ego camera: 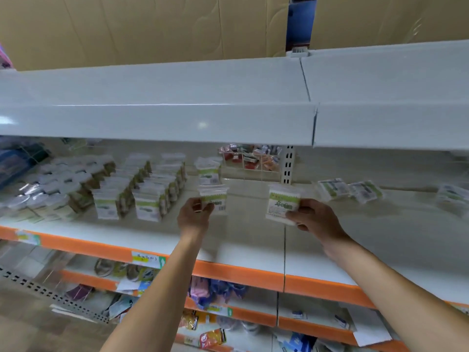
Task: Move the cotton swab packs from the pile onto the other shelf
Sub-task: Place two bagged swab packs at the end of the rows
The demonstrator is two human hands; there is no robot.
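My left hand (194, 215) pinches a clear cotton swab pack with a green label (215, 198), held upright just above the left shelf section (228, 240). My right hand (311, 218) grips a second pack (283, 203) near the seam between the two sections. Rows of upright packs (142, 191) stand on the left section, and one more pack (208, 171) stands behind my left hand. A loose pile of packs (350, 190) lies flat on the right shelf section (380, 245), with more packs (453, 199) at the far right.
A white upper shelf (177, 115) overhangs the working shelf. A clear bin of small goods (250, 158) sits at the back by the perforated upright (288, 165). Silver and clear packets (48, 184) fill the far left. Orange-edged lower shelves (223, 311) hold assorted goods.
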